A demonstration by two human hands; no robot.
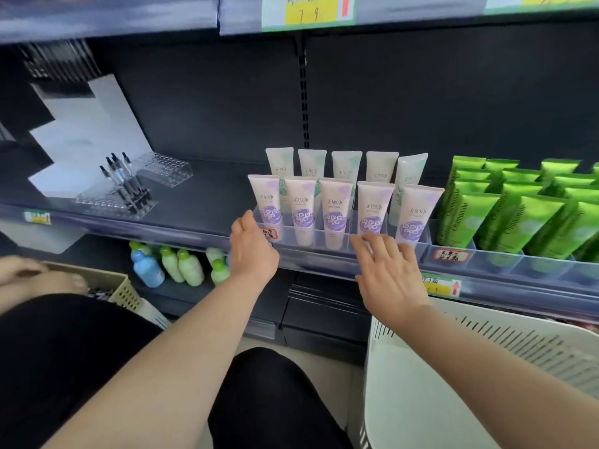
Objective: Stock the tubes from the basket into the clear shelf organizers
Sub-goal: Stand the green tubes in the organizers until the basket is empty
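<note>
Five purple tubes (pixel 335 205) stand in the clear organizer's (pixel 418 250) front row on the shelf, long axes near vertical, caps down, crimped ends up. The right hand (pixel 389 273) lays spread, straight fingers on its front wall. The left hand (pixel 252 247) is at its left corner, fingers hidden, so its grip cannot be told.

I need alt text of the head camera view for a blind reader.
The left hand and right hand reach toward a clear shelf organizer holding purple-label tubes; neither holds a tube. A white basket stands below.
</note>
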